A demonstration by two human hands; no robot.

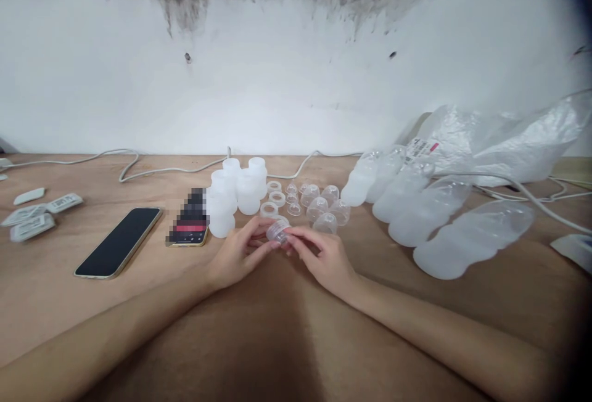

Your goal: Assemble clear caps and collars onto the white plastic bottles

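My left hand (240, 251) and my right hand (326, 260) meet above the table, fingers closed on a translucent baby bottle collar ring (278, 230) from both sides. Something clear, like a silicone nipple, seems to sit in the ring; fingers partly cover it. Just beyond are several loose white collar rings (269, 209), clear nipples (293, 209) and clear domed caps (317, 209). Frosted bottle bodies (250, 192) stand upright behind my left hand. To the right, several capped bottles (456, 245) lie in a slanting row.
On the left lie a dark phone (118, 243), a second phone (189, 235) with a lit screen, and several labelled packets (32, 227). A clear plastic bag (499, 137) rests at the back right. White cables (171, 169) run along the wall.
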